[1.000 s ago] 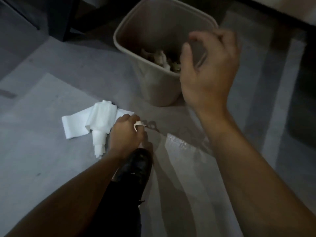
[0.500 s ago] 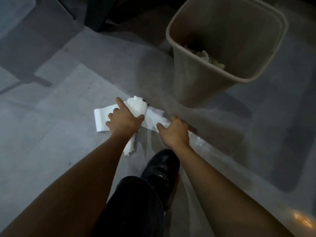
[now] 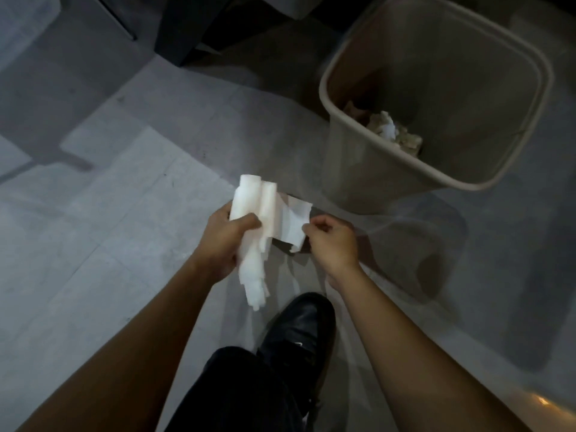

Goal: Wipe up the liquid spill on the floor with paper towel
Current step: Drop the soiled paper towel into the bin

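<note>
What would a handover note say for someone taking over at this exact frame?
Left hand grips the bunched paper towel, lifted off the floor. Right hand pinches the loose sheet end.
Bin stands just ahead to the right, crumpled paper already inside.
Done: some used paper binned, by the look of it.
Left: a wet sheen seems to remain by the shoe; probably tear off a sheet, wipe there, then bin it.

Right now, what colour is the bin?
Beige bin, clearest in the head view.
</note>
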A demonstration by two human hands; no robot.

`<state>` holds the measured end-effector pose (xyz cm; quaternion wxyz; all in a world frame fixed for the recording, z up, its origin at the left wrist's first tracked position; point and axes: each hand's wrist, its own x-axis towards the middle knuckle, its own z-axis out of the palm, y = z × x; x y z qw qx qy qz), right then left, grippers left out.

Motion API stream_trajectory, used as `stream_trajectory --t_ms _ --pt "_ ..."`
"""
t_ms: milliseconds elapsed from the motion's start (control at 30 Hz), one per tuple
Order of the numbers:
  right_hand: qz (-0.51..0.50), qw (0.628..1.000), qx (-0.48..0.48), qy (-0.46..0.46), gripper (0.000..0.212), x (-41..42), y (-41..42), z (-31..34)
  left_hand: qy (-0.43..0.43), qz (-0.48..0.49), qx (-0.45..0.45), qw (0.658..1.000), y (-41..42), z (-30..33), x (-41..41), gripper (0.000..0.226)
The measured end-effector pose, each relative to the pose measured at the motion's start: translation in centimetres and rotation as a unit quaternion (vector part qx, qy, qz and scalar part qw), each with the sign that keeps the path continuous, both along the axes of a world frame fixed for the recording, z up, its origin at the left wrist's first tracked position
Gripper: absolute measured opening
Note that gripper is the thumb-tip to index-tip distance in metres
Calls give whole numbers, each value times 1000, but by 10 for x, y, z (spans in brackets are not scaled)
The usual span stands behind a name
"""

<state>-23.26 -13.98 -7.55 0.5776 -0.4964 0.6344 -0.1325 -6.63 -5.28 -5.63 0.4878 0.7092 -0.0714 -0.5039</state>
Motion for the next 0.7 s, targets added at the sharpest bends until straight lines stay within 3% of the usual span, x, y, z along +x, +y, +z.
stream_trajectory --t_ms 100,200,233,300,367,433,567,700 --pt "-24 998 33 -54 18 -1 3 -1 220 17 -22 975 19 2 7 60" --pt "-34 995 55 -76 14 3 8 -4 264 34 -17 964 30 -8 4 56" --pt "-37 994 65 -80 11 5 11 -5 223 32 1 974 31 -13 4 54" --pt "-31 994 74 -77 9 8 17 -7 45 -19 70 996 30 -20 5 52" --pt "5 999 40 -30 15 8 20 -13 -151 -87 132 976 26 -22 3 61" --pt "36 999 -7 16 13 6 21 -15 -270 -122 178 938 18 -18 -1 69" --pt "49 995 -51 69 10 -5 18 -21 -346 -163 241 892 4 -15 -2 81" --pt "62 991 -80 84 11 -19 19 -17 -308 -171 237 906 0 -13 -6 85"
